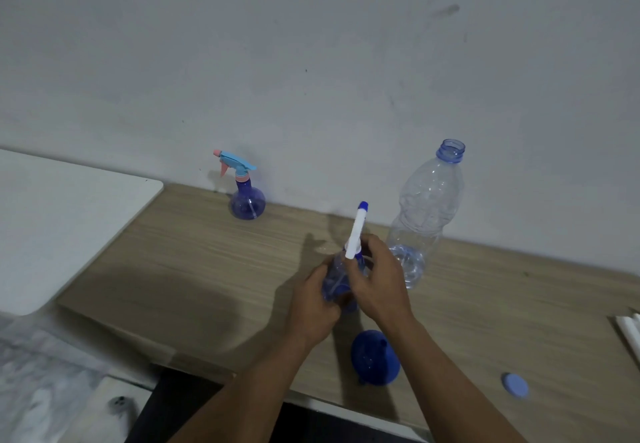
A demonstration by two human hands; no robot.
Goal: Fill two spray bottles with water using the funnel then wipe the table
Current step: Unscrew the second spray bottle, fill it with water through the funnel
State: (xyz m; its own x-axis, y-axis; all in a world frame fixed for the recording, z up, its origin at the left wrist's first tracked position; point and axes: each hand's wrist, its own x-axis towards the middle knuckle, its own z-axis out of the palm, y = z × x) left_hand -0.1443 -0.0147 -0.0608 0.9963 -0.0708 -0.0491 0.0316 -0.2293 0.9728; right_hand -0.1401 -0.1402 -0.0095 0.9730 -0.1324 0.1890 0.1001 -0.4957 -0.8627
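A blue spray bottle with a white trigger head (357,231) stands mid-table. My left hand (313,298) wraps its round body (334,279). My right hand (379,278) grips the neck collar just under the white head. A second blue spray bottle (246,196) with a light blue and pink head stands by the wall, untouched. The blue funnel (374,359) lies on its side near the table's front edge, under my right forearm. A large clear water bottle (424,214) stands uncapped to the right, with a little water at the bottom.
The wooden table (194,259) meets the wall behind. Its blue cap (515,385) lies at the front right. White sticks (632,333) poke in at the right edge. A white board (62,220) lies to the left, lower than the table.
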